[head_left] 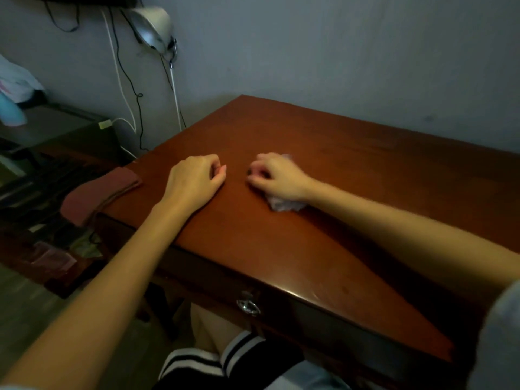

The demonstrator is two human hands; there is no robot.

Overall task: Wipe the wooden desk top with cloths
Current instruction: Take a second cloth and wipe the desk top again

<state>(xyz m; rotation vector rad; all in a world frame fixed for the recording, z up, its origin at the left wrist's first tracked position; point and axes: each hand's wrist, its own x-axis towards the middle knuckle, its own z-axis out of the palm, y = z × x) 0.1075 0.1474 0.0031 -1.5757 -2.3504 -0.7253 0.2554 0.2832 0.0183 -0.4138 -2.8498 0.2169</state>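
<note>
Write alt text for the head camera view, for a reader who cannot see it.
A person's right hand holds a crumpled white cloth against a reddish wooden desk top, while the left hand rests beside it, fingers loosely curled and empty. A folded dark red cloth lies at the desk's left edge, with a lamp by the wall behind.

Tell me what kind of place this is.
Most likely a home room, a bedroom or study corner: a wooden desk with a drawer stands against a plain wall, a lamp and loose cables hang beside it, and the right hand holds a crumpled white cloth on it.
</note>
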